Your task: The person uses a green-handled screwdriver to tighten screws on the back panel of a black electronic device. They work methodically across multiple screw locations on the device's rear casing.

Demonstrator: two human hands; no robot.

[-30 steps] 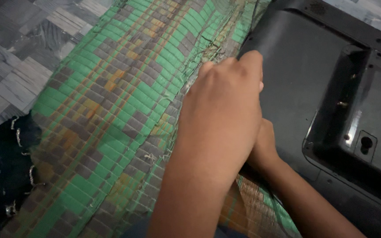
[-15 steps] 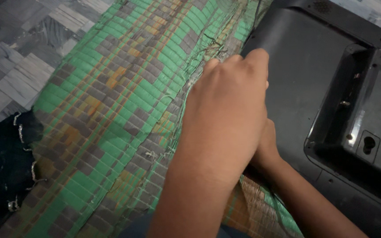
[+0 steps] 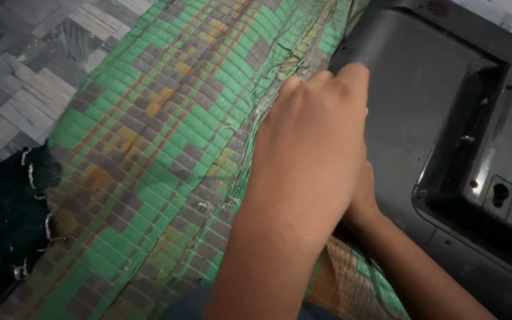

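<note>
Down low on a woven green, brown and orange plastic mat [image 3: 149,154], spread over grey wood-pattern floor tiles [image 3: 25,65]. Black plastic back casing of a flat screen [image 3: 422,89], lying face down at the right, near edge overlapping the mat's frayed border. Left hand [image 3: 312,160] knuckles up, fingers curled at the casing's rounded left edge, fingertips touching it; grip narrow, cannot tell whether anything is pinched inside. Right hand [image 3: 362,204] tucked beneath the left, mostly hidden, pressed against the same edge; state of its grip cannot be told. Both forearms crossing the lower middle, blocking sight of the casing's near corner. Recessed panel [image 3: 487,160] on the casing, with a small keyhole-shaped socket [image 3: 500,194] and a few screw holes, well apart from the hands. Dark cloth with a pale ragged hem [image 3: 7,237] at the lower left, lying on the mat's end. Loose green strands sticking up along the mat's torn seam just beside the left hand. Open mat to the left of the hands; bare floor beyond it at the upper left.
</note>
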